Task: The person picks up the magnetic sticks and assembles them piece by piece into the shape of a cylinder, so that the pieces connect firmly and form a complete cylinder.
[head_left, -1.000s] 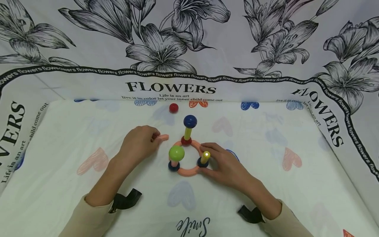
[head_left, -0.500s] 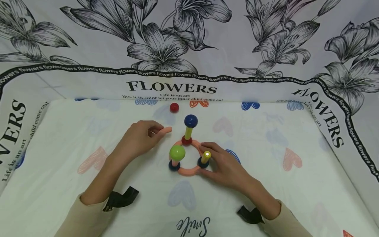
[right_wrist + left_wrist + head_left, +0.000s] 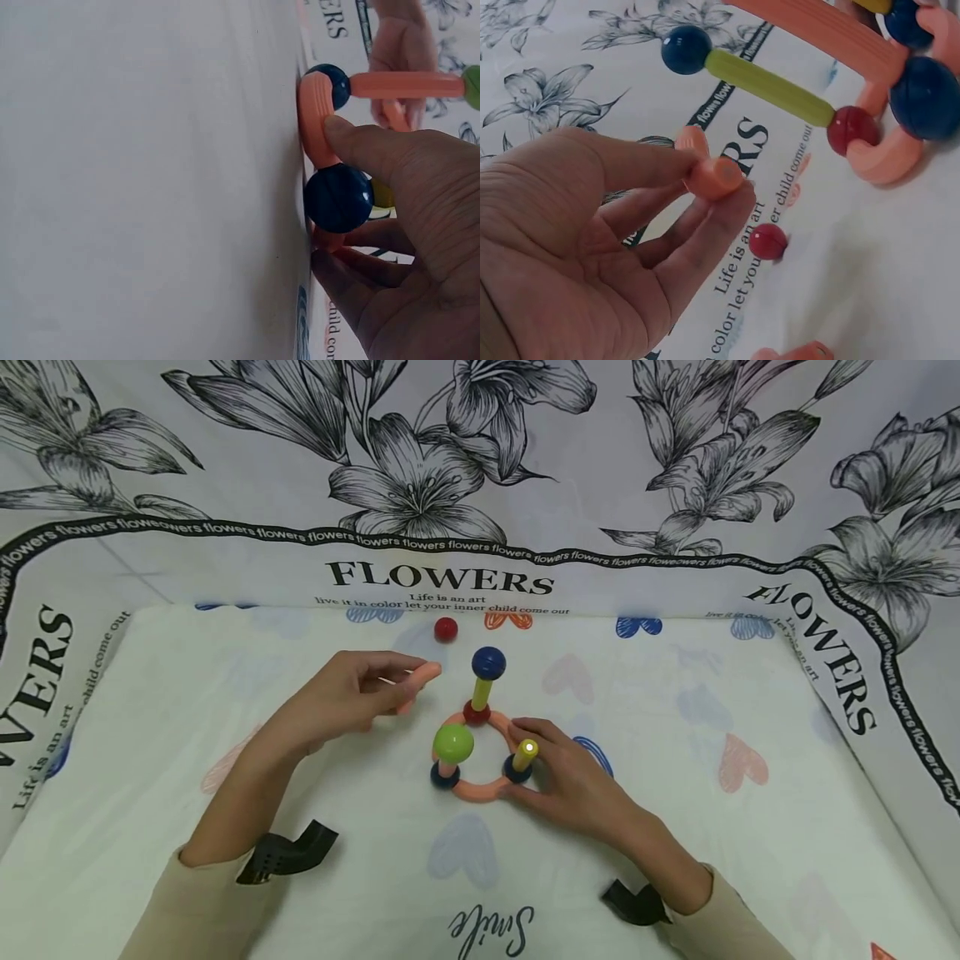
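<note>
My left hand [image 3: 356,697] pinches a curved orange magnetic rod [image 3: 712,176] between thumb and fingers, above the cloth left of a ball-and-rod frame. The frame's base is a ring of curved orange rods [image 3: 480,792] joined by a red ball [image 3: 477,713] and two dark blue balls [image 3: 337,199]. A yellow rod [image 3: 482,693] topped by a blue ball [image 3: 489,663] stands on the red one. A green ball [image 3: 453,742] tops an orange upright; another yellow upright [image 3: 527,753] has a bare top. My right hand [image 3: 573,777] grips the ring's right side, thumb on a curved rod.
A loose red ball [image 3: 446,630] lies behind the frame, near the back of the heart-print cloth [image 3: 637,693]. At the bottom of the left wrist view another orange piece [image 3: 802,351] shows partly. A flower-print cloth [image 3: 255,493] lies beyond.
My left hand has lifted and moved away from me with the orange rod, its fingers spreading a little and the rod turning. My right hand keeps its hold on the ring.
</note>
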The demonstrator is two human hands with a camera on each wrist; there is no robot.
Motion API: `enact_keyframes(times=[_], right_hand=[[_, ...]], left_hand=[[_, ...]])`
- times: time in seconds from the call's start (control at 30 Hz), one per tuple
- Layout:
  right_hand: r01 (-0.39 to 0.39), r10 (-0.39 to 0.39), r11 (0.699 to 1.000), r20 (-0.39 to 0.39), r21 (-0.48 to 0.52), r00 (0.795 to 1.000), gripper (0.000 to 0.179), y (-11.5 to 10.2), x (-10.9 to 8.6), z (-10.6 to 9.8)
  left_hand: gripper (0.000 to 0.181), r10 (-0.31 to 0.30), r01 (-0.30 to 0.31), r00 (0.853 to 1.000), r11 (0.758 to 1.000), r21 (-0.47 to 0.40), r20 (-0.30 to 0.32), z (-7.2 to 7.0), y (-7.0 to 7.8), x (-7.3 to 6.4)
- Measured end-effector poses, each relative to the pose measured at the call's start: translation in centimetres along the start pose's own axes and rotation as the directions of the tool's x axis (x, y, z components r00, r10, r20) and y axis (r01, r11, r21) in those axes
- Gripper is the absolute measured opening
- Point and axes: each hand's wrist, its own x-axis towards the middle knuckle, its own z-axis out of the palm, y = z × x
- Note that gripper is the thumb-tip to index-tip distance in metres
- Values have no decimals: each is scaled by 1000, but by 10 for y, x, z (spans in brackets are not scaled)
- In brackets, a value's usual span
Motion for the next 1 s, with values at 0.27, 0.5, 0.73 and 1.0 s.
enact_keyframes(times=[0.27,0.5,0.73,1.0], right_hand=[[-7,7,1000,10,20,1000,72,2,2,3],[-14,14,1000,26,10,1000,73,1,1,6],[25,-25,1000,18,-19,1000,75,2,1,4],[33,-33,999,17,-24,999,75,3,0,-1]], left_hand=[[51,8,-9,999,1000,-23,-46,-10,21,-15],[45,85,-83,995,996,27,-45,-9,38,-14],[41,81,-81,996,997,-8,-37,-8,43,-13],[50,35,-35,999,999,12,26,-4,45,-6]])
